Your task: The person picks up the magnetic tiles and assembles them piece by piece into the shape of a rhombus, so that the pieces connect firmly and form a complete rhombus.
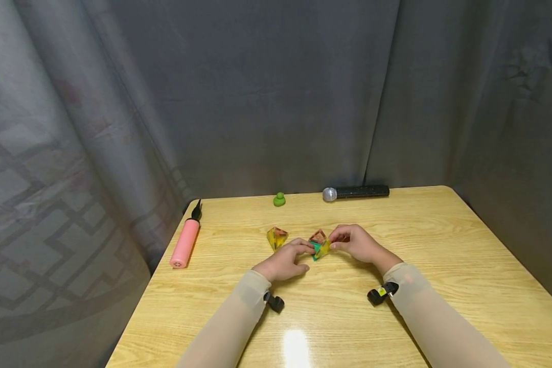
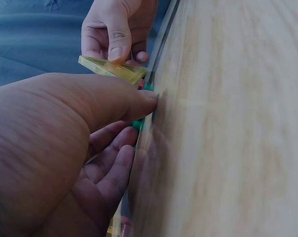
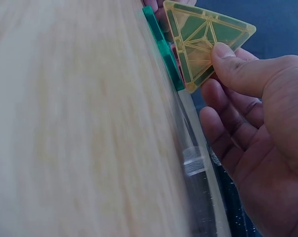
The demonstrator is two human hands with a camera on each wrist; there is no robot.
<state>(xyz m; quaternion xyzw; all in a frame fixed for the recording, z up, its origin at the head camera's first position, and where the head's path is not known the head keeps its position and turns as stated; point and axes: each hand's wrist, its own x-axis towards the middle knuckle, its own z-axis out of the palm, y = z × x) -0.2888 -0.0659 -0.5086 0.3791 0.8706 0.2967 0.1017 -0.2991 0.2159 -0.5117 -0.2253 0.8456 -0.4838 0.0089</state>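
My right hand (image 1: 359,243) pinches a translucent yellow triangular magnetic tile (image 3: 195,54) between thumb and fingers. The tile stands tilted, its lower edge along a green tile (image 3: 163,52) that lies on the table. My left hand (image 1: 282,261) has its fingertips at the left side of that green tile, with the thumb spread apart nearer the table front. Behind the green tile is a reddish-orange tile (image 1: 318,235), partly covered by the yellow one. Left of these, just beyond my left hand, sits a yellow and orange tile piece (image 1: 276,237).
On the wooden table (image 1: 331,317), a pink hand pump (image 1: 186,243) with a black nozzle lies at the left. Along the back edge are a small green figure (image 1: 279,199) and a black microphone (image 1: 361,191). Grey curtains (image 1: 267,97) hang around the table.
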